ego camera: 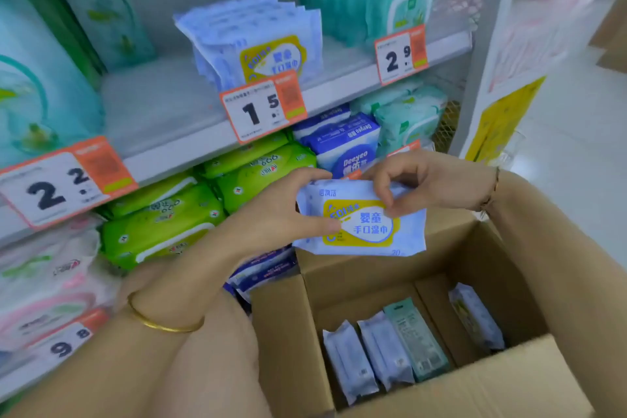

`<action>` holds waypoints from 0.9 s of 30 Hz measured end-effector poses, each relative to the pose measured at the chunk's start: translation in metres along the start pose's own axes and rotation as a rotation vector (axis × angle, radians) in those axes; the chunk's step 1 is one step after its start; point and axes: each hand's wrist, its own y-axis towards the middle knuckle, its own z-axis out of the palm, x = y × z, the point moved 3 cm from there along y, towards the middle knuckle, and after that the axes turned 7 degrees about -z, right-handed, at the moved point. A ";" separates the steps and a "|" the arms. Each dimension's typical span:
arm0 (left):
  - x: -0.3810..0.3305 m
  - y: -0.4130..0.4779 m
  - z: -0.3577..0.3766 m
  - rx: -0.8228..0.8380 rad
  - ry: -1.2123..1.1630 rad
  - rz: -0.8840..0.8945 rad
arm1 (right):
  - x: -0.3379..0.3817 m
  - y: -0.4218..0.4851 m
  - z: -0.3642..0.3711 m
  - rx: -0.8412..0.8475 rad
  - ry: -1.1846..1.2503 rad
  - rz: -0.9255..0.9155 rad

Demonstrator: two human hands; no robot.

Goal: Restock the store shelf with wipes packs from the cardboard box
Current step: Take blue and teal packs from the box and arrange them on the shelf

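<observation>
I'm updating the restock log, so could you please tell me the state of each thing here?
held wipes pack, above the box, gripped by both hands.
left hand, grips the pack's left edge.
right hand, pinches the pack's top edge.
cardboard box, open, spare packs standing inside.
matching packs on shelf, standing in a row.

On the shelf [163,159] edges we read price tags: left tag [61,187] 2.2, middle tag [263,108] 1.5, right tag [400,56] 2.9, lowest tag [68,341] 9.8. The blue pack [349,153] says Deeyeo. The pale pack [363,224] says 婴童 手口湿巾 and 20.
</observation>
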 end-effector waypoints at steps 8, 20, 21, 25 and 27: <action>-0.049 -0.038 -0.132 -0.549 -0.142 0.130 | 0.103 0.076 -0.032 -0.516 0.105 -0.564; -0.025 0.039 -0.225 -1.261 -0.006 0.152 | 0.113 0.180 -0.053 -0.713 -0.954 -0.149; -0.023 0.053 -0.231 -1.263 0.015 0.145 | 0.110 0.183 -0.051 -0.715 -0.960 -0.129; -0.030 0.101 -0.261 -1.197 0.057 0.065 | 0.100 0.188 -0.044 -0.798 -0.975 -0.135; -0.030 0.122 -0.272 -1.138 0.109 -0.002 | 0.098 0.189 -0.045 -0.829 -0.977 -0.183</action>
